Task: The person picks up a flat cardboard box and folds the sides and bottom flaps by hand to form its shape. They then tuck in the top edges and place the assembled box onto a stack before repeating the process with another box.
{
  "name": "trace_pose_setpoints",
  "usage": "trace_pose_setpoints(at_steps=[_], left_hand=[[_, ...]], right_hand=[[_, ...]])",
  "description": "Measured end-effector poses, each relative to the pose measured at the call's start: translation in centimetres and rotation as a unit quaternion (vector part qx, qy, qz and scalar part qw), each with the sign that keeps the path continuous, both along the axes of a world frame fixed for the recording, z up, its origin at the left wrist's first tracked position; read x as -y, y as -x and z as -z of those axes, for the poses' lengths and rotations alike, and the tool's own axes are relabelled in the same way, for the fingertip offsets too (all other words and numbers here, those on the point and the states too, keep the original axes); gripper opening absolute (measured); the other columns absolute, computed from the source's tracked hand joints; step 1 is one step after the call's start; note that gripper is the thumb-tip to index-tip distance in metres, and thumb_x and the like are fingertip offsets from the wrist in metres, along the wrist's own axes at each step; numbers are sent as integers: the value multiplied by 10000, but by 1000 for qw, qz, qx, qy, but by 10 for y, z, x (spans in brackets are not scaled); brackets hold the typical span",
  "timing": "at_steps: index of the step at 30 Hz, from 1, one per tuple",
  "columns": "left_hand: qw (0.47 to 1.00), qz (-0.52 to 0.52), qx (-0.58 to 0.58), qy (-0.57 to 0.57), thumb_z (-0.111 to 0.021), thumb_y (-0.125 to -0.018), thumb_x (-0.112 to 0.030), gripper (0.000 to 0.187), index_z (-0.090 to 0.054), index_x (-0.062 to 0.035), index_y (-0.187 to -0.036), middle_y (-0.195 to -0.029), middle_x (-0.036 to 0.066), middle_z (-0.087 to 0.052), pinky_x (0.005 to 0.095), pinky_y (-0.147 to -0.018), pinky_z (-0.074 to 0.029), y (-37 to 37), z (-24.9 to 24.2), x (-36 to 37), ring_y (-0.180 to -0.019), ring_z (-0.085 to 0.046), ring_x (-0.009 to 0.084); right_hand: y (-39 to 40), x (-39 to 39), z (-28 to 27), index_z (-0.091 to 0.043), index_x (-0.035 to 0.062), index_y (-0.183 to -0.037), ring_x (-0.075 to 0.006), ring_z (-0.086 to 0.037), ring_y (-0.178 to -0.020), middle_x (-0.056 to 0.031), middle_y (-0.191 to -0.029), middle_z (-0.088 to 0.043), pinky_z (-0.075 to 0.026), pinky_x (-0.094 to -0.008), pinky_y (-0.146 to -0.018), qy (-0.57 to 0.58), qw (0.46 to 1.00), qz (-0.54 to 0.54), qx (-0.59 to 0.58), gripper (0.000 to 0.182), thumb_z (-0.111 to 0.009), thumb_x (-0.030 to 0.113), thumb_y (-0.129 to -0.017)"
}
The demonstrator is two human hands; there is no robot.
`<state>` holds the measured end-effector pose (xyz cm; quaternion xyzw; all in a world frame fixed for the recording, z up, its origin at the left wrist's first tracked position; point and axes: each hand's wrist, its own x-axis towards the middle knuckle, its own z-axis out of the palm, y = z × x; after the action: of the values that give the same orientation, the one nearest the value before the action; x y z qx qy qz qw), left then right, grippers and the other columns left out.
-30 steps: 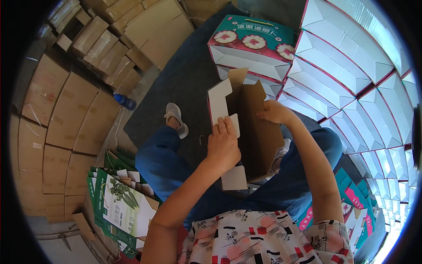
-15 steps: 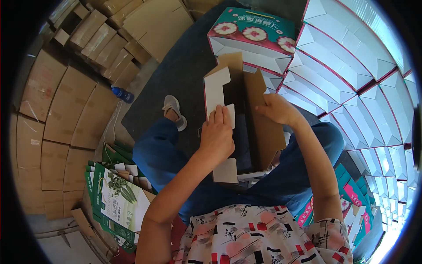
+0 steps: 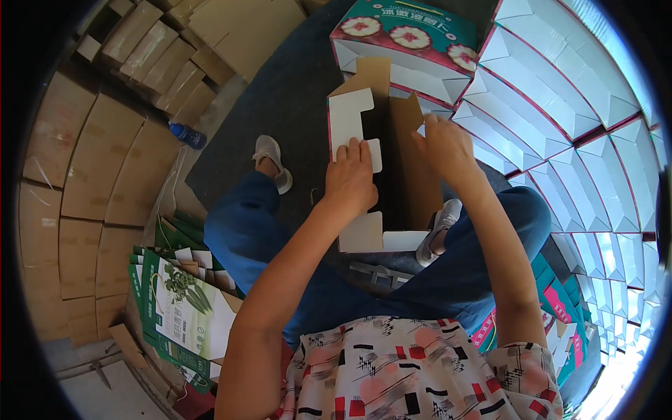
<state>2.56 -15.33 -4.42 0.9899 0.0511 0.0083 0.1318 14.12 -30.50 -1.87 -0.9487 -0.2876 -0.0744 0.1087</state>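
An open cardboard carton (image 3: 413, 175), brown inside with white outer flaps, stands on the dark floor between my legs, its top flaps raised. My left hand (image 3: 352, 175) holds the carton's left side, its fingers lying over the white notched flap (image 3: 346, 115) and its thumb toward the opening. On the opposite side, my right hand (image 3: 448, 147) grips the upper edge of the brown flap with bent fingers; part of that grip is hidden behind the hand. The carton's inside is dark.
A printed green-and-pink box (image 3: 406, 42) sits ahead, beside stacked white cartons (image 3: 539, 91) on the right. Brown boxes (image 3: 98, 161) are piled at left near a blue bottle (image 3: 187, 136). Flat green printed cartons (image 3: 189, 308) lie by my left knee, more (image 3: 560, 308) at right.
The carton has shifted a little away from my body, uncovering my right shoe. My right hand has moved forward along the brown flap; my left hand stays on the white flap.
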Motion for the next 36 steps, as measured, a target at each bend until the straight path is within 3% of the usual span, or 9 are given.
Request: trace_pose_setpoints(at_steps=[2,6,13,18,25,30,32,35,36], left_hand=[[1000,11,22,-10,-644,-632,-63,740,-361,117,-1292,-1320,245,-391,420,-888,-461,5,3,-4,-1167,-431,371],[998,12,50,-21,-663,-637,-78,744,-365,118,-1290,-1299,239,-410,413,-861,-474,6,10,-6,-1134,-456,356],[998,18,28,-45,-641,-650,-130,708,-403,103,-1274,-1293,242,-421,438,-882,-435,7,12,-2,-1142,-433,371],[993,28,99,-54,-625,-710,-235,653,-447,61,-1265,-1300,249,-424,468,-983,-319,19,36,-1,-1188,-400,382],[983,61,115,133,-524,-849,-501,687,-483,64,-1237,-1372,261,-361,485,-1075,-218,44,48,-22,-1306,-295,399],[989,88,107,50,-592,-753,-609,880,-423,65,-1293,-1393,265,-332,497,-1097,-171,63,38,-3,-1335,-251,403],[990,89,100,37,-607,-736,-614,903,-410,60,-1304,-1399,257,-327,507,-1096,-164,62,38,-2,-1339,-245,401],[991,90,94,27,-608,-736,-616,909,-405,61,-1308,-1402,255,-326,511,-1099,-154,62,39,-2,-1342,-241,399],[991,90,94,24,-606,-739,-613,905,-405,61,-1308,-1402,255,-325,510,-1101,-153,63,41,-1,-1342,-241,399]], right_hand=[[38,-1,-40,-591,49,-869,-307,-624,-747,-121,-853,-607,-497,-409,-667,-108,980,-126,113,276,-615,320,-824],[100,22,-55,-596,64,-867,-256,-593,-805,-72,-775,-586,-455,-363,-750,71,920,-368,-113,203,-613,263,-830],[121,44,-51,-623,113,-872,-187,-589,-769,-30,-756,-589,-399,-319,-826,76,846,-521,-86,110,-592,144,-771],[114,29,-42,-617,86,-895,-210,-578,-822,-49,-781,-573,-435,-353,-814,127,897,-421,-57,162,-632,162,-752],[82,-6,2,-578,42,-935,-270,-580,-881,-118,-917,-562,-465,-370,-784,268,924,-270,-48,347,-708,302,-744],[19,-28,4,-455,-67,-1197,-411,-526,-1063,-252,-1161,-491,-441,-435,-894,-21,979,-111,-167,638,-685,347,-769],[-25,-46,32,-394,-72,-1225,-448,-548,-1025,-283,-1157,-508,-454,-475,-870,-178,982,-39,-53,630,-627,349,-818],[-85,-81,54,-512,-27,-1158,-464,-528,-1050,-258,-1229,-493,-438,-499,-874,-353,935,-23,-14,478,-562,342,-859],[-92,-78,52,-555,-9,-1098,-451,-530,-1053,-234,-1223,-503,-438,-500,-870,-323,941,-12,-97,429,-560,349,-861]])
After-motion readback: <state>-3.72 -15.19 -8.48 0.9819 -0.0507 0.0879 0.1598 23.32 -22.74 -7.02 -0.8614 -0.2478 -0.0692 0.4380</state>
